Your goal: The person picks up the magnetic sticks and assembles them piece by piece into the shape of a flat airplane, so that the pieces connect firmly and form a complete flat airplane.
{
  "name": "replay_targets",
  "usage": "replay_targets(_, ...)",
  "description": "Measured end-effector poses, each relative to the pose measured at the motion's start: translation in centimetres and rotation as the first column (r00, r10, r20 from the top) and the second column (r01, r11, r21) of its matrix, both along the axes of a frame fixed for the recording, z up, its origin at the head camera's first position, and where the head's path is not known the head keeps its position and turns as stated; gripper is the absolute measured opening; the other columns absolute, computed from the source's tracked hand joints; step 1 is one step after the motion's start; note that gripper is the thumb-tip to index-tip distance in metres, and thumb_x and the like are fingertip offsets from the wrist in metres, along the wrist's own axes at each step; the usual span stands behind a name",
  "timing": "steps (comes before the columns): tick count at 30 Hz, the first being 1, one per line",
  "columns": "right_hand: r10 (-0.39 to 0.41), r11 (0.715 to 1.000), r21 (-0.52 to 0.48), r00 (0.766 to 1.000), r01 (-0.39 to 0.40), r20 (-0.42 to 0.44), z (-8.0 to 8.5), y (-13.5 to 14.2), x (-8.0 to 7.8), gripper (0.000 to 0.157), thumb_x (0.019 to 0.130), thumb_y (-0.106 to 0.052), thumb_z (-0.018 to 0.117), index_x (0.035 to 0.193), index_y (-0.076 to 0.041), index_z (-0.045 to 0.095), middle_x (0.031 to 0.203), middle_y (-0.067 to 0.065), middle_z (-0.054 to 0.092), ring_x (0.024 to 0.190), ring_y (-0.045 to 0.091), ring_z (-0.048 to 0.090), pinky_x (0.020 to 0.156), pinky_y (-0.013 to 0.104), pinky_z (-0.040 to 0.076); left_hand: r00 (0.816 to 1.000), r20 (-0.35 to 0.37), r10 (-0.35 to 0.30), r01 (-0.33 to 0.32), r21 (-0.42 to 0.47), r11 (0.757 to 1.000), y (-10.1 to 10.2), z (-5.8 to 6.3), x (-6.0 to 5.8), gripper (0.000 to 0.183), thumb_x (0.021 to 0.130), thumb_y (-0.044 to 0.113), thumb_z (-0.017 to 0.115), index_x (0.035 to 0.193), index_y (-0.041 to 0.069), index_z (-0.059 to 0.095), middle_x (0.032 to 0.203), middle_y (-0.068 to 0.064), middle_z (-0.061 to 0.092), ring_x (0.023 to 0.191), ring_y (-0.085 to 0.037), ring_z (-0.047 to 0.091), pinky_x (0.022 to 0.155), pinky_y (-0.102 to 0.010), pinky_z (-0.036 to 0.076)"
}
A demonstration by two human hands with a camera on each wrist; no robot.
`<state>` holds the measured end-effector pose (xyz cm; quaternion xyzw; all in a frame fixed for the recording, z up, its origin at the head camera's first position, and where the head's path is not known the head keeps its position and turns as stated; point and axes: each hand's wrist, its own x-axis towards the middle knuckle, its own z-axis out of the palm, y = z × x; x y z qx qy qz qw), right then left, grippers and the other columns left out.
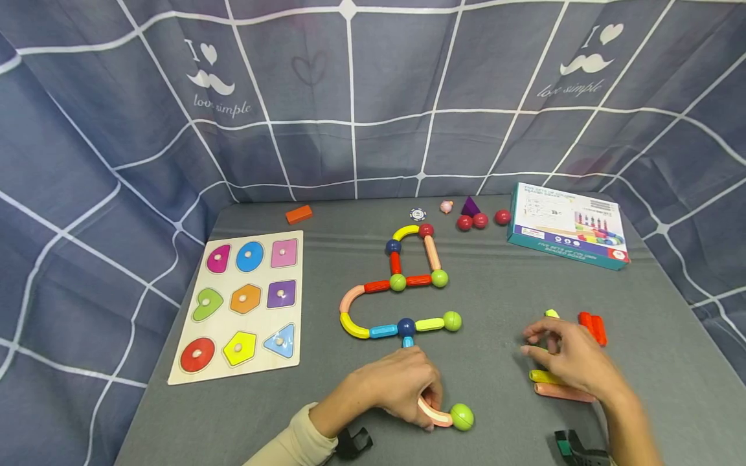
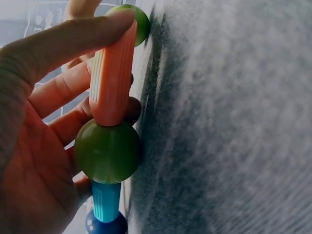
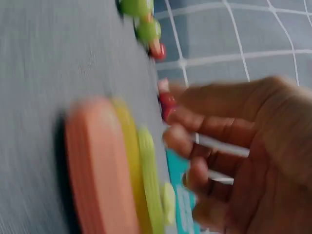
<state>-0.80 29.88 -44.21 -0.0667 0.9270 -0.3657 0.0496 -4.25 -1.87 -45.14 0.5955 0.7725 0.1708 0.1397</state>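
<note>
My left hand (image 1: pixel 402 388) pinches a curved salmon-pink rod (image 1: pixel 436 415) between thumb and fingers. One end of it meets a green ball (image 1: pixel 462 417); in the left wrist view, another green ball (image 2: pixel 108 151) sits at the near end, joined to a light-blue rod (image 2: pixel 106 201) and a dark-blue ball (image 2: pixel 106 223). My right hand (image 1: pixel 574 359), fingers loosely bent and holding nothing, hovers at the right by a salmon rod (image 1: pixel 562 391) and a yellow rod (image 1: pixel 543 377). Lime rods (image 3: pixel 150 180) lie beside these in the right wrist view.
A chain of coloured rods and balls (image 1: pixel 406 327) spreads across the middle. A wooden shape puzzle board (image 1: pixel 233 333) lies left, red rods (image 1: pixel 593 328) right. Red balls (image 1: pixel 480 221), a purple pyramid (image 1: pixel 469 206), an orange block (image 1: pixel 299 214) and a toy box (image 1: pixel 568 223) line the back.
</note>
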Motion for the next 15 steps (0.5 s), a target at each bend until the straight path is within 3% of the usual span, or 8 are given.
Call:
replay_targets(2, -0.064, 0.985, 0.16, 0.998, 0.064, -0.008, 0.3, 1.1, 0.3, 0.025, 0.076, -0.028, 0.08, 0.094, -0.014, 0.069, 0.082, -0.005, 0.061, 0.06, 0.009, 0.045, 0.051, 0.026, 0.036, 1.0, 0.015, 0.01, -0.011, 0.017, 1.0, 0.0, 0.0, 0.0, 0.023, 0.068, 0.051, 0.08, 0.067, 0.034, 0.064, 0.063, 0.026, 0.049, 0.057, 0.011, 0.039, 0.055, -0.01, 0.03)
replay_targets(5, -0.081, 0.962, 0.265, 0.995, 0.065, 0.053, 0.1, 1.9, 0.7, 0.027, 0.073, -0.027, 0.081, 0.093, -0.015, 0.069, 0.086, -0.005, 0.062, 0.071, 0.01, 0.05, 0.06, 0.03, 0.039, 0.998, 0.056, 0.024, -0.029, 0.085, 0.996, -0.1, 0.0, -0.2, 0.024, 0.077, 0.054, 0.073, 0.073, 0.03, 0.067, 0.068, 0.024, 0.051, 0.062, 0.011, 0.043, 0.058, -0.007, 0.032)
replay_targets(7, -0.072, 0.958, 0.284, 0.994, 0.045, 0.087, -0.2, 2.2, 0.7, 0.024, 0.073, -0.025, 0.08, 0.092, -0.015, 0.068, 0.086, -0.005, 0.062, 0.075, 0.012, 0.052, 0.064, 0.034, 0.041, 0.997, 0.055, 0.045, -0.053, 0.142, 0.988, -0.1, -0.1, -0.6, 0.023, 0.083, 0.051, 0.067, 0.079, 0.028, 0.069, 0.073, 0.023, 0.053, 0.068, 0.01, 0.046, 0.063, -0.007, 0.034)
replay_targets(10, -0.06, 0.955, 0.293, 0.996, 0.039, 0.063, -0.5, 2.0, 0.5, 0.019, 0.075, -0.022, 0.079, 0.09, -0.016, 0.068, 0.084, -0.006, 0.061, 0.075, 0.012, 0.052, 0.064, 0.033, 0.041, 0.992, -0.002, 0.129, -0.126, 0.198, 0.972, -0.3, 0.1, -1.4, 0.016, 0.089, 0.042, 0.064, 0.089, 0.027, 0.07, 0.082, 0.023, 0.055, 0.08, 0.007, 0.048, 0.073, -0.011, 0.036)
replay_targets(15, -0.035, 0.967, 0.248, 0.995, 0.059, -0.099, -0.4, 0.5, -0.5, 0.017, 0.081, -0.025, 0.076, 0.093, -0.017, 0.067, 0.078, -0.009, 0.058, 0.067, 0.01, 0.046, 0.058, 0.026, 0.035, 0.945, -0.091, 0.315, -0.283, 0.256, 0.924, -1.0, 0.5, -2.8, 0.014, 0.088, 0.035, 0.068, 0.096, 0.024, 0.072, 0.09, 0.015, 0.061, 0.085, -0.001, 0.048, 0.075, -0.02, 0.038)
